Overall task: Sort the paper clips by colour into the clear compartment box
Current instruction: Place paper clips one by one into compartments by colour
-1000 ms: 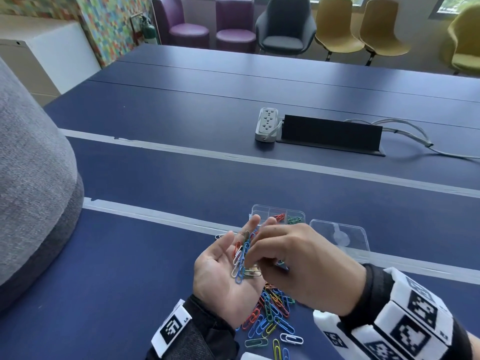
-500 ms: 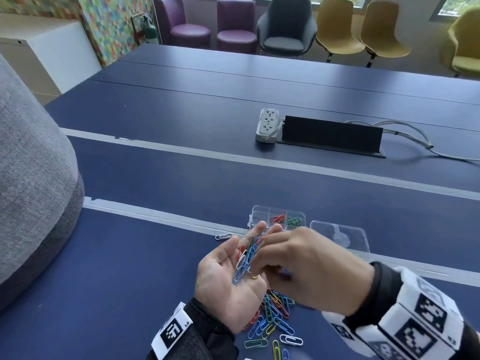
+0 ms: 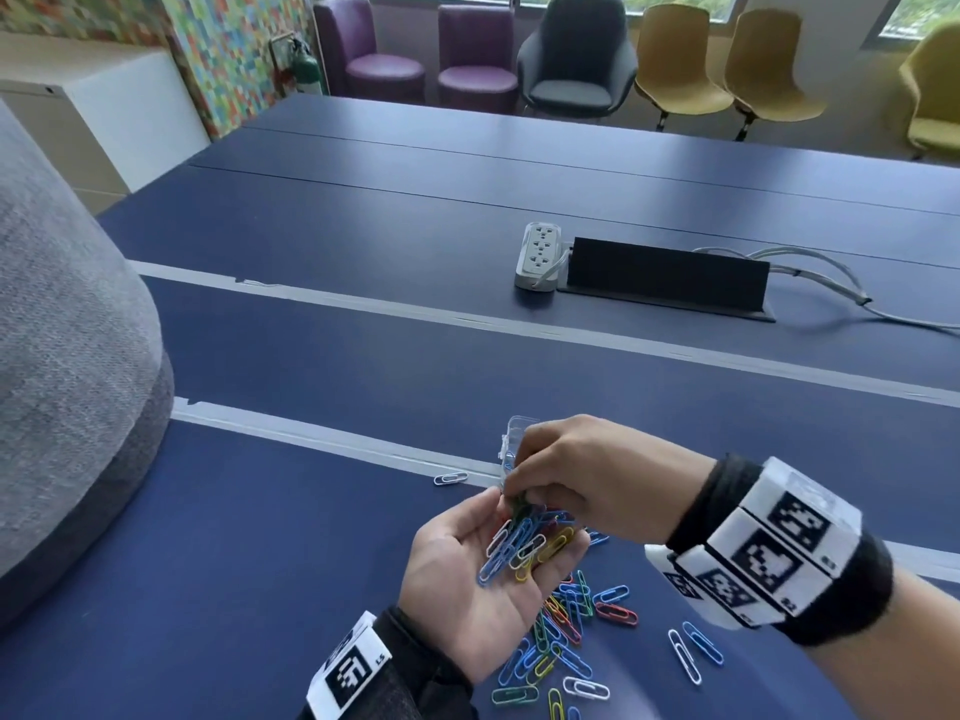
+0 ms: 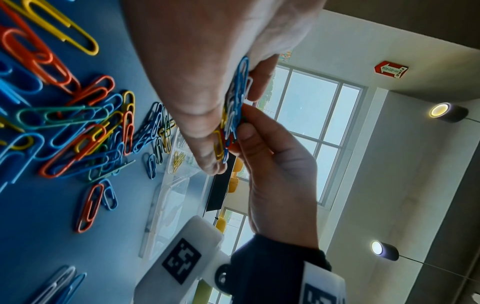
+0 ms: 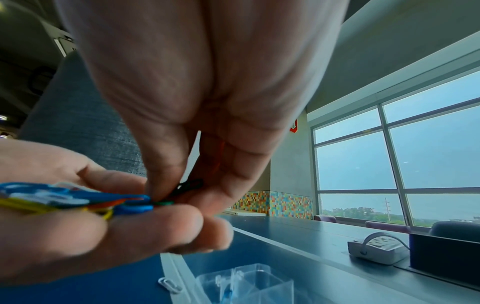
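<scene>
My left hand (image 3: 524, 532) lies palm up above the table, carrying a bundle of mixed paper clips (image 3: 511, 556), mostly blue, white and yellow. My right hand (image 3: 517, 498) reaches over its fingertips, thumb and fingers pinching a dark green clip (image 5: 192, 184) at the bundle's far end. The left wrist view shows the same bundle (image 4: 237, 98) between both hands. The clear compartment box (image 3: 511, 433) stands just beyond, mostly hidden by my right hand; yellow clips show in one cell (image 4: 179, 160). A loose pile of coloured clips (image 3: 566, 631) lies under my left hand.
A single white clip (image 3: 450, 478) lies on the grey tape strip left of the box. A white clip and a blue clip (image 3: 693, 652) lie right of the pile. A power strip (image 3: 540, 254) and a black cable box (image 3: 665, 275) sit farther back. A grey padded shape (image 3: 67, 381) fills the left.
My right hand has lifted off the left palm toward the fingertips and now pinches a green clip. The bundle in the palm is uncovered, and the box is now mostly hidden.
</scene>
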